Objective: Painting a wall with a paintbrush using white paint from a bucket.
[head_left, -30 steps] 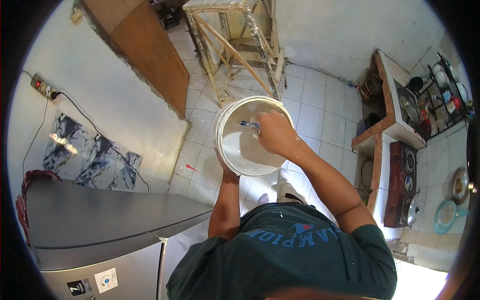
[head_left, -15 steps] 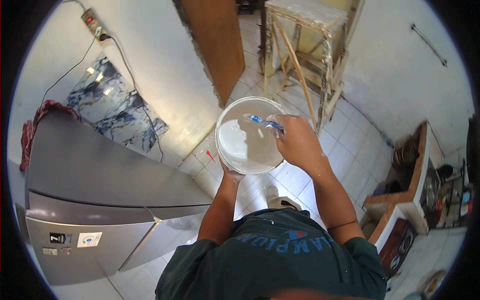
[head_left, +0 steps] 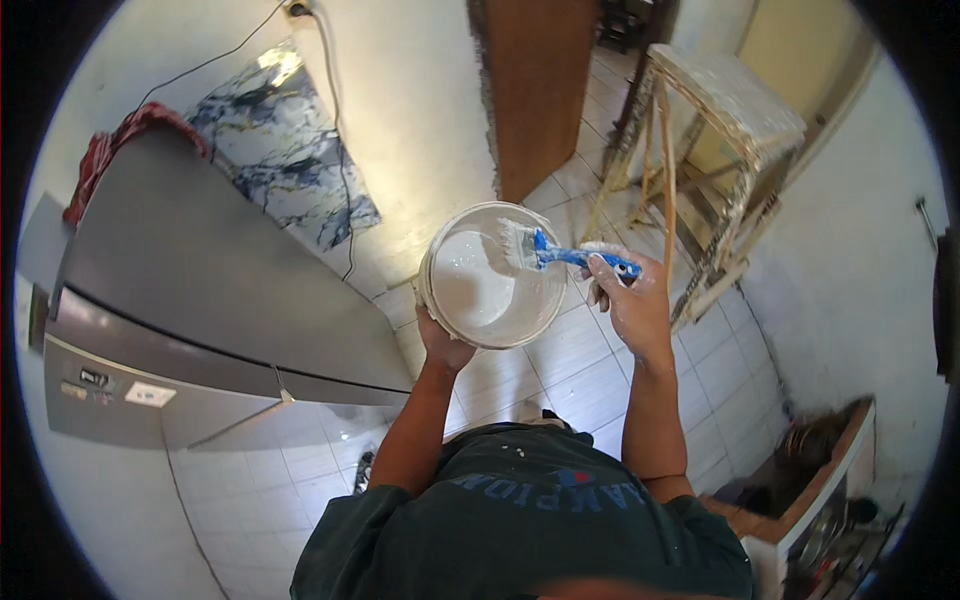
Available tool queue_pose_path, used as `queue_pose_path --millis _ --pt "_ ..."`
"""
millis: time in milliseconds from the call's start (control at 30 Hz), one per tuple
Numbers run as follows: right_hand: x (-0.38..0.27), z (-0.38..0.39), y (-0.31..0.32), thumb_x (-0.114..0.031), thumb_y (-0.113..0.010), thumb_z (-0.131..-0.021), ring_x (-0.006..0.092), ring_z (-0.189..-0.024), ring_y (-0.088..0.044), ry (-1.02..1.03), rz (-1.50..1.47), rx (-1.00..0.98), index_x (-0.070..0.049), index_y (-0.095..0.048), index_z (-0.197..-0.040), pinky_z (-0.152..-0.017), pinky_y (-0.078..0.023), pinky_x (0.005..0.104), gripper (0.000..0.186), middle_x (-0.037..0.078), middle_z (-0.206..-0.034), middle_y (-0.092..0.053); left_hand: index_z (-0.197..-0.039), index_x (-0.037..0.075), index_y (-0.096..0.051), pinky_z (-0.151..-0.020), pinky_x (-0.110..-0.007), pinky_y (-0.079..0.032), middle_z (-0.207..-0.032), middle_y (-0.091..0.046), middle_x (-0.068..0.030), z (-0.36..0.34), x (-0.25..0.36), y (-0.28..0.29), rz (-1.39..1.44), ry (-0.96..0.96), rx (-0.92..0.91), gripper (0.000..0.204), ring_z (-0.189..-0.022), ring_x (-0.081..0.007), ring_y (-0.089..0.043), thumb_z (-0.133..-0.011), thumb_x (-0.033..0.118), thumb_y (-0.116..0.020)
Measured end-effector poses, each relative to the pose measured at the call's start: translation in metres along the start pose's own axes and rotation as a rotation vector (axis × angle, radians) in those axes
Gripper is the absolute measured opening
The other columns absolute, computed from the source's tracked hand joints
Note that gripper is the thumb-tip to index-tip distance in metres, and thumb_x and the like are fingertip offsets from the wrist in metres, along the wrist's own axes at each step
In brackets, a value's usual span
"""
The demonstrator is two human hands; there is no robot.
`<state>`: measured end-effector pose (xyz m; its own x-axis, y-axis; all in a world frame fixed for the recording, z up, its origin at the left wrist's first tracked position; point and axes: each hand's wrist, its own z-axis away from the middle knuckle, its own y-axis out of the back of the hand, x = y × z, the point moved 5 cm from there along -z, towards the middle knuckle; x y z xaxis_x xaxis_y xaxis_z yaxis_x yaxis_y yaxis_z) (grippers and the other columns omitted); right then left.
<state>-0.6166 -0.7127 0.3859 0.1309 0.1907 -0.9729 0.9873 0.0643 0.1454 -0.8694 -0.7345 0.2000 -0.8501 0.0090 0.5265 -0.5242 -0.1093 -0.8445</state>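
Note:
A round white bucket (head_left: 437,314) with white paint (head_left: 478,285) inside is held up in front of my body. My left hand (head_left: 443,342) grips it at its near left side; the fingers behind and under it are hidden. In my right hand (head_left: 633,292) is a blue-handled paintbrush (head_left: 590,260), pinched between thumb and fingers. Its paint-coated bristles lie over the bucket's opening, near the far right inner wall; whether they touch the wall I cannot tell. White smears cover the fingers of my right hand.
A paint-spattered wooden stepladder (head_left: 728,90) stands far right, beside a brown door (head_left: 540,90). On the left are a grey refrigerator (head_left: 230,265) and a marbled panel (head_left: 290,145) with a hanging cable. A brick-edged counter (head_left: 800,500) is at lower right.
My right hand has drawn back to the right and turned, so the brush now shows lengthwise. The view has swung left, shifting the ladder and door rightward. My left hand still holds the bucket.

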Motion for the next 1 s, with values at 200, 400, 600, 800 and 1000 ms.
queue_pose_path --millis 200,400,600,800,1000 --pt "0.042 -0.041 -0.025 -0.012 -0.068 -0.096 0.0069 -0.055 -0.054 -0.169 -0.361 -0.050 0.005 -0.070 -0.107 -0.050 -0.041 0.0222 0.021 0.006 -0.076 -0.069 -0.144 0.015 -0.049 -0.111 -0.048 -0.041 -0.143 -0.053 -0.0074 0.012 0.029 0.000 -0.148 -0.209 0.013 0.065 -0.131 -0.0288 -0.051 -0.101 0.058 -0.029" --pt "0.028 -0.072 -0.065 -0.011 -0.069 -0.095 0.0067 -0.057 -0.054 -0.097 -0.334 -0.255 0.005 -0.070 -0.106 -0.050 -0.041 0.0225 0.020 0.006 -0.075 -0.068 -0.145 0.013 -0.047 -0.112 -0.049 -0.041 -0.144 -0.052 -0.0087 0.000 0.048 0.021 0.086 -0.232 0.139 0.065 -0.134 -0.0294 -0.049 -0.100 0.056 -0.030" --pt "0.066 -0.112 -0.086 -0.010 -0.064 -0.096 0.0094 -0.056 -0.055 -0.249 -0.491 -0.250 0.006 -0.070 -0.103 -0.051 -0.042 0.0233 0.018 0.009 -0.074 -0.068 -0.147 0.015 -0.045 -0.108 -0.050 -0.045 -0.146 -0.050 -0.0094 -0.027 0.063 0.045 0.223 -0.222 0.145 0.067 -0.133 -0.0312 -0.051 -0.099 0.059 -0.031" --pt "0.082 -0.150 -0.114 -0.009 -0.061 -0.096 0.0119 -0.058 -0.058 -0.264 -0.514 -0.245 0.007 -0.067 -0.105 -0.052 -0.044 0.0243 0.019 0.013 -0.078 -0.070 -0.151 0.019 -0.040 -0.104 -0.061 -0.046 -0.151 -0.044 -0.0110 -0.070 0.078 0.093 0.260 -0.142 0.141 0.071 -0.133 -0.0376 -0.050 -0.096 0.064 -0.036" --pt "0.104 -0.188 -0.152 -0.010 -0.062 -0.095 0.0142 -0.060 -0.062 -0.392 -0.591 -0.274 0.009 -0.065 -0.109 -0.055 -0.049 0.0235 0.024 0.015 -0.081 -0.070 -0.153 0.017 -0.034 -0.102 -0.071 -0.043 -0.154 -0.038 -0.0162 -0.123 0.095 0.109 0.330 -0.075 0.059 0.077 -0.137 -0.0466 -0.042 -0.095 0.068 -0.037"
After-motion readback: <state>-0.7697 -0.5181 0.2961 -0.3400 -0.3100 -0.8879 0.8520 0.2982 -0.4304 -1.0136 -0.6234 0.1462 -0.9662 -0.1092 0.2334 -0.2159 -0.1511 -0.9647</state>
